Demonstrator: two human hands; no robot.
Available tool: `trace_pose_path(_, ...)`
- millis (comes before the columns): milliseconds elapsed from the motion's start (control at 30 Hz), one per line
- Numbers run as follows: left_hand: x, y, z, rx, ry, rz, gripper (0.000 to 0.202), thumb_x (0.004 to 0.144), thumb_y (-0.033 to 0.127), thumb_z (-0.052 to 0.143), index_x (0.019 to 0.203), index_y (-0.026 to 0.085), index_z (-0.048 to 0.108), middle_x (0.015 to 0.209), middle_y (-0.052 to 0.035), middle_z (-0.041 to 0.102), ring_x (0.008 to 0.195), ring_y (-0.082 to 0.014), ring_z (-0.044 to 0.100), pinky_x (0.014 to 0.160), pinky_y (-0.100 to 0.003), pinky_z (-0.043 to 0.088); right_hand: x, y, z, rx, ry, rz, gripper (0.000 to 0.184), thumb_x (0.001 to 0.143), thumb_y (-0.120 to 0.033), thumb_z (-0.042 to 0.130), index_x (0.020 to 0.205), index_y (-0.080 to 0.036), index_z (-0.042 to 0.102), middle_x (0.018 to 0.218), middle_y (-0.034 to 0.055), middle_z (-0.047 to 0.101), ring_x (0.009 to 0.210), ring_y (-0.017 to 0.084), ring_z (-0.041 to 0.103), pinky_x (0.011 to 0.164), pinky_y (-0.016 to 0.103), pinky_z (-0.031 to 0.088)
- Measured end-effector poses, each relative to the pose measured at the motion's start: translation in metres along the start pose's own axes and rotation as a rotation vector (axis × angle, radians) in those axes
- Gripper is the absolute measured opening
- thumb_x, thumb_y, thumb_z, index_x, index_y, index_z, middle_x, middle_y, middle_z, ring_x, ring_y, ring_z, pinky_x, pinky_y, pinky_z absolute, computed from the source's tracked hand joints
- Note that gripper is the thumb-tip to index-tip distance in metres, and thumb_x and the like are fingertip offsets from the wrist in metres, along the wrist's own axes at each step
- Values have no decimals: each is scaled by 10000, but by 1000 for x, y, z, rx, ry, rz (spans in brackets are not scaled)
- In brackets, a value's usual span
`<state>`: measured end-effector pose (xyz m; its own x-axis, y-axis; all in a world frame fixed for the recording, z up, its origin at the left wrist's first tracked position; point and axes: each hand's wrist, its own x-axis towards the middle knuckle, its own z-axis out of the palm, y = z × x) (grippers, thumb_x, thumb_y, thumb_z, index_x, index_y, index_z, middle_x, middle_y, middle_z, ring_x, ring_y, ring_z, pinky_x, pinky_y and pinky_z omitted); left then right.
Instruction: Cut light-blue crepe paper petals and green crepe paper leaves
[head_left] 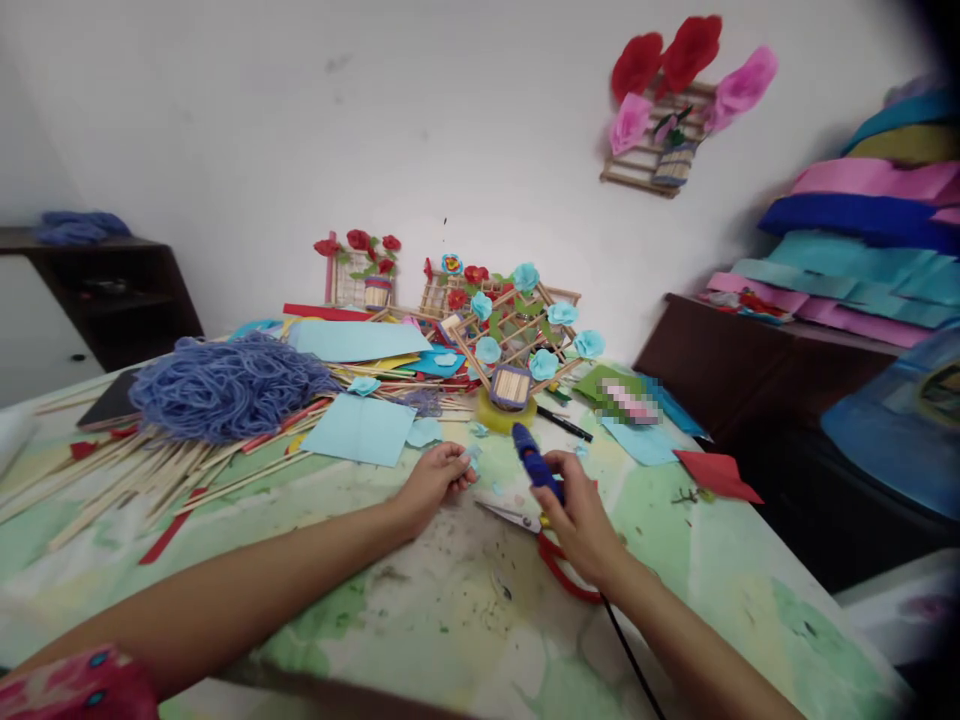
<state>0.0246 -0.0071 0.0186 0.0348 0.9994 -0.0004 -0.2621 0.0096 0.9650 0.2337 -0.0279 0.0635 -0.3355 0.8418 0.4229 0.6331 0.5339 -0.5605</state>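
My right hand [579,520] is closed round a blue glue gun [535,462], its nozzle pointing up and away, its black cord trailing toward me. My left hand [439,477] is pinched on a small light-blue paper piece [469,457], just left of the glue gun's tip. Red-handled scissors [551,555] lie on the green-patterned table [420,610] under my right hand. Small blue paper scraps lie between the hands.
A heap of blue yarn [225,385], wooden sticks [142,475], light-blue paper sheets [361,428], a yellow tape roll [501,412] and stick frames with paper flowers [517,325] crowd the far side. A red paper [716,475] lies right. Rolled coloured paper [862,235] is stacked on a dark shelf.
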Motion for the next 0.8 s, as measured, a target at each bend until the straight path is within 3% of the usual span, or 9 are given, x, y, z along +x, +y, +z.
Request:
trace_pose_path(100,0,0,-1,4,-11,-12,272,707,363,637,787,150,489,611,16,589,486,-54,452,472,-171,320,5,6,8,-259,13,-90,303,824,-297,455,1090,-154,436,1030,132,558,936,237,531,794,369,435)
trace_pose_path(233,0,-1,-2,28,-26,-33,239,715,326,633,793,149,493,626,14,594,509,-54,465,491,-169,335,17,54,-15,-546,136,-7,366,820,-356,478,1094,-113,466,1041,169,561,986,273,517,826,380,415)
trace_pose_path(400,1,-1,-3,32,-50,-58,249,713,326,641,804,156,483,614,17,599,509,-56,468,494,-169,339,19,117,-57,-798,25,355,376,752,-443,547,1002,-162,537,943,109,624,888,255,572,681,309,419)
trace_pose_path(533,0,-1,-4,25,-61,-71,265,707,332,654,811,162,480,610,20,599,509,-57,470,495,-166,339,9,146,-78,-894,1,591,367,742,-446,534,942,-139,571,857,134,642,784,274,599,565,301,385)
trace_pose_path(667,0,-4,-5,28,-69,-64,256,708,329,651,808,165,481,608,20,600,504,-60,471,491,-169,337,7,137,-84,-947,10,596,357,725,-451,557,849,-118,597,876,180,635,838,311,585,633,332,391)
trace_pose_path(733,-1,-4,-5,20,-52,-49,256,704,331,649,807,167,482,602,21,599,498,-63,468,485,-171,332,9,113,-79,-977,54,534,378,747,-467,529,847,-108,593,921,208,618,933,340,549,699,358,382)
trace_pose_path(800,-1,-3,-5,5,-11,-15,260,697,336,650,810,169,486,590,26,592,488,-67,463,476,-175,324,9,79,-66,-896,40,342,347,790,-457,478,862,-135,586,901,168,627,893,298,564,699,338,379)
